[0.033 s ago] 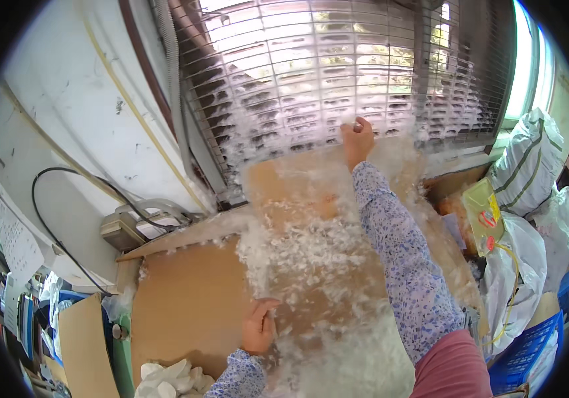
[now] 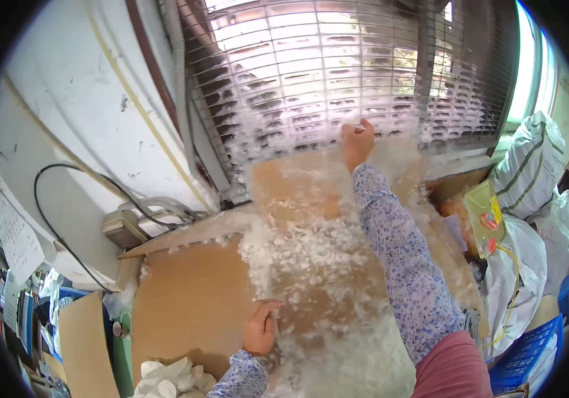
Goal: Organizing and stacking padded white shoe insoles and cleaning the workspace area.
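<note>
My right hand (image 2: 358, 142) reaches forward, fingers curled into a pinch, just in front of the fluff-coated wire grille (image 2: 304, 99). What it pinches, if anything, I cannot make out. White feather-like fluff (image 2: 311, 252) lies scattered over the brown board (image 2: 271, 189) beneath that arm. Nearer to me, my left hand (image 2: 260, 328) hovers by the edge of the loose fluff, its fingers bent and closed together. Whatever may be inside it is hidden. A plain brown cardboard surface (image 2: 191, 292) lies just left of this hand.
White plastic sacks (image 2: 529, 166) and a blue plastic crate (image 2: 526, 358) stand on the right. At left, a black cable (image 2: 49, 219) loops near a box-shaped fitting (image 2: 125, 227) by the white wall. A crumpled white cloth-like heap (image 2: 175, 378) sits at the lower left.
The view has shifted slightly, so the wall and grille appear a little farther right. Both hands keep nearly the same place and pose.
</note>
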Motion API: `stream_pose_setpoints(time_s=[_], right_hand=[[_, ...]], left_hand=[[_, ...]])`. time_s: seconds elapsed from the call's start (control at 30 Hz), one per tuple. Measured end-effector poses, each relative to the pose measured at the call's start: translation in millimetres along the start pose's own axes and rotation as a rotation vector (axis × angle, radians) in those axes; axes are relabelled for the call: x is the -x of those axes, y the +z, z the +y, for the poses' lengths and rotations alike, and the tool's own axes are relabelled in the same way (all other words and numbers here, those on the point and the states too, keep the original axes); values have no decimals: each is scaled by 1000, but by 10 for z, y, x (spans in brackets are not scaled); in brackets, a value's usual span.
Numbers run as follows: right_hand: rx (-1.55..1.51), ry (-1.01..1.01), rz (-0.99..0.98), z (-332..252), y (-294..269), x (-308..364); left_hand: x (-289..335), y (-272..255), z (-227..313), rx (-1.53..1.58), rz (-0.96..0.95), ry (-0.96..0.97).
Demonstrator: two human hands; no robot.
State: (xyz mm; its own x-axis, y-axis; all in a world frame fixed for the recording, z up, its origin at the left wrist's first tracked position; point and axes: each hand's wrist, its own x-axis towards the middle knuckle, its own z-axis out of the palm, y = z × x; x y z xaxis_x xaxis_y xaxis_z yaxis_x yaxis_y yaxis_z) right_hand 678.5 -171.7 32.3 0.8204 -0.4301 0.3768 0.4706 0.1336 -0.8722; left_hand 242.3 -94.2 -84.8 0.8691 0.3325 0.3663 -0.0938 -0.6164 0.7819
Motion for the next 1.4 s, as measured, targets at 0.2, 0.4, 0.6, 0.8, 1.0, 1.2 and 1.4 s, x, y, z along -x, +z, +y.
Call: stream_pose_setpoints(time_s=[0.2,0.4,0.6,0.8,1.0,1.2,1.4], right_hand=[[95,-69,-179,-73,375,724],[116,-60,-107,-160,628,1094],[104,56,-366,-295,838,1804],[173,-190,-351,-168,791,1724],[134,-73,-387,-381,986,2012],[151,-190,-312,-32,690,1436],[6,-264,27,101,367,823]], left_hand=[[241,-40,-12,83,-22,-82],[348,-89,8,135,-8,-99],[413,-116,38,142,14,-99],[386,-23,119,216,4,-80],[432,-9,97,179,-28,-136],[471,72,6,189,-26,-171],[464,70,93,113,-45,-190]])
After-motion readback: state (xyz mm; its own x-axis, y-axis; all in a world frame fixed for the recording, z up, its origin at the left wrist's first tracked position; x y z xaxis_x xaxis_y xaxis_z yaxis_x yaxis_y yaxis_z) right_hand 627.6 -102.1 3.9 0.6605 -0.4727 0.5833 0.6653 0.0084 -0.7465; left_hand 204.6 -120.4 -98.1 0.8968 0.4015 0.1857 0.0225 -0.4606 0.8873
